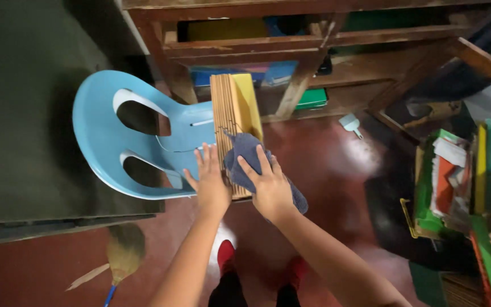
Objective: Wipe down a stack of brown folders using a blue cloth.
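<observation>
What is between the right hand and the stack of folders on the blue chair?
In the head view, a blue-grey cloth lies under the right hand, pressed against the stack of folders.

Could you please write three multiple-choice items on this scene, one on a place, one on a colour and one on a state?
1. Where does the stack of bound books rest?
A. on the floor
B. on the seat of the chair
C. inside the wooden shelf

2. What colour is the cloth?
A. blue-grey
B. bright red
C. white

3. How does the left hand meet the stack?
A. clenched in a fist
B. lifted clear of it
C. laid flat with fingers spread

Answers:
1 B, the stack stands on the light blue plastic chair, in front of the shelf.
2 A, the cloth under the right hand is a dull blue-grey.
3 C, the left hand lies open on the near end of the stack, beside the cloth.
</observation>
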